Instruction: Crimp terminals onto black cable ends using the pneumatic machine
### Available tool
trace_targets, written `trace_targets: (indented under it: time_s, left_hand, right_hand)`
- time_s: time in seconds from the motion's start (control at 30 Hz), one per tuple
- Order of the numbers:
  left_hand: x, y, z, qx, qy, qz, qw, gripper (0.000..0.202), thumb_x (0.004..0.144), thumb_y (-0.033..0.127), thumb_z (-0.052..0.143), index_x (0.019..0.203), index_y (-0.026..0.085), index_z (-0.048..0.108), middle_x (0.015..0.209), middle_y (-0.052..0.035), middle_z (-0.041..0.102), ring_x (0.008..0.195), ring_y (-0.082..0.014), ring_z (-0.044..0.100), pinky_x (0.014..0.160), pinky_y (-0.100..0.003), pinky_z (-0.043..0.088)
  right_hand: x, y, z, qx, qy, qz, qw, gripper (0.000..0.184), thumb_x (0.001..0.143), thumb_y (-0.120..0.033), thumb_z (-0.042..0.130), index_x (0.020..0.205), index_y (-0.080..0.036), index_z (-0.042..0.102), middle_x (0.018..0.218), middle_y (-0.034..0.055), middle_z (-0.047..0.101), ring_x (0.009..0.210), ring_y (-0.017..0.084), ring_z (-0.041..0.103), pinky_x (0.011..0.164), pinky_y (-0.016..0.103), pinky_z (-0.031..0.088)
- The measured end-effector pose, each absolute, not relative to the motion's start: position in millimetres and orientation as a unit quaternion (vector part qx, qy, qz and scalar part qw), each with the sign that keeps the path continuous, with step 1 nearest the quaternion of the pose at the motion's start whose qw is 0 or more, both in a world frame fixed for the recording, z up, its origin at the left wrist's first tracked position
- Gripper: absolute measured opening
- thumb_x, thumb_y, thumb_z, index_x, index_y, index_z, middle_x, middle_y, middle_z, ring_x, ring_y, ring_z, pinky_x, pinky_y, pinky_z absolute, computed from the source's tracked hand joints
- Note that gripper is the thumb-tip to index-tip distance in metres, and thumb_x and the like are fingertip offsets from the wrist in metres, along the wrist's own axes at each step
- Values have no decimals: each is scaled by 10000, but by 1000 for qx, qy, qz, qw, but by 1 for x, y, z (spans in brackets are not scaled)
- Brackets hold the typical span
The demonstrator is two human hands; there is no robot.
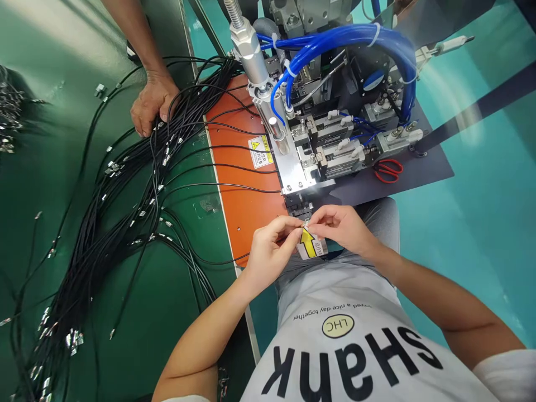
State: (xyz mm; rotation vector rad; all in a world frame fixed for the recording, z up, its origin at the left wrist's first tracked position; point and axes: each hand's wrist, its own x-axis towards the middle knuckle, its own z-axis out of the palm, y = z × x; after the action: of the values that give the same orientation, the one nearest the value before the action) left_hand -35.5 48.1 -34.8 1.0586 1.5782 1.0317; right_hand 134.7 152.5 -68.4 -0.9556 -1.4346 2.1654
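Note:
My left hand (272, 245) and my right hand (341, 226) meet fingertip to fingertip just below the front of a small metal press machine (312, 145). Both pinch a tiny metal part (305, 224), probably a cable terminal, too small to name surely. A yellow arrow label (310, 244) lies right under my fingers. A thin black cable (218, 261) runs from the left towards my left hand. The machine's orange base plate (243, 190) lies beside my left hand.
A large bundle of black cables with metal ends (125, 223) covers the green table (50, 167) on the left. Another person's hand (153, 106) rests on the bundle at the back. Blue air hoses (347, 42) loop over the machine. Red-handled scissors (388, 170) lie at its right.

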Motion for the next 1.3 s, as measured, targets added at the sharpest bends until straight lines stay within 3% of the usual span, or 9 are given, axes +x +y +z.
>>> trace_targets:
  time_s: [0.2, 0.3, 0.43, 0.53, 0.67, 0.83, 1.07, 1.3]
  left_hand:
    - [-34, 47, -37, 420, 635, 443, 474, 146, 905, 284, 623, 1004, 185, 663, 912, -44, 686, 755, -131, 637, 673, -236, 545]
    - [-33, 48, -37, 429, 622, 452, 474, 171, 912, 265, 615, 1059, 187, 655, 849, -31, 668, 747, -123, 620, 693, -237, 529]
    - [-31, 51, -34, 406, 608, 465, 498, 228, 897, 271, 640, 1113, 197, 643, 877, -33, 651, 717, -104, 597, 629, -208, 505]
    - [-29, 55, -32, 379, 603, 486, 506, 184, 863, 295, 684, 1003, 176, 669, 924, -39, 622, 625, -78, 573, 546, -205, 494]
    - [-26, 60, -34, 313, 569, 543, 533, 156, 861, 296, 685, 830, 154, 631, 823, -11, 570, 506, -53, 522, 427, -193, 396]
    - [-24, 63, -40, 214, 533, 559, 598, 168, 886, 315, 658, 842, 166, 595, 691, 27, 510, 469, -34, 420, 419, -177, 291]
    - [-28, 60, -38, 222, 556, 506, 621, 206, 857, 365, 692, 920, 170, 671, 552, 44, 418, 506, -63, 372, 438, -181, 295]
    - [-32, 62, -35, 219, 582, 477, 621, 234, 794, 373, 753, 875, 164, 685, 528, 43, 460, 489, -60, 387, 450, -189, 335]
  right_hand:
    - [139, 155, -71, -330, -483, 790, 183, 166, 744, -302, 802, 849, -199, 726, 773, 4, 705, 692, 132, 657, 641, 252, 542]
    - [139, 158, -67, -319, -510, 780, 174, 149, 755, -300, 789, 839, -193, 730, 780, 10, 707, 686, 137, 649, 640, 265, 537]
    - [136, 153, -59, -324, -569, 733, 185, 135, 795, -304, 748, 823, -178, 708, 757, 10, 676, 624, 119, 592, 584, 258, 496]
    - [134, 148, -55, -327, -615, 688, 203, 121, 833, -287, 707, 799, -175, 675, 738, 1, 640, 617, 106, 552, 557, 247, 443]
    - [132, 140, -54, -321, -645, 657, 222, 82, 867, -242, 661, 817, -183, 635, 764, -13, 609, 640, 99, 554, 573, 248, 417]
    - [128, 135, -58, -339, -640, 647, 239, 81, 894, -247, 629, 836, -192, 615, 765, -20, 616, 647, 101, 579, 603, 254, 423]
    - [129, 137, -55, -360, -658, 609, 259, 72, 870, -226, 658, 805, -203, 638, 741, -27, 646, 662, 102, 581, 619, 255, 420]
    - [131, 133, -53, -382, -685, 563, 260, 99, 868, -244, 659, 779, -205, 639, 707, -24, 638, 660, 112, 555, 613, 267, 407]
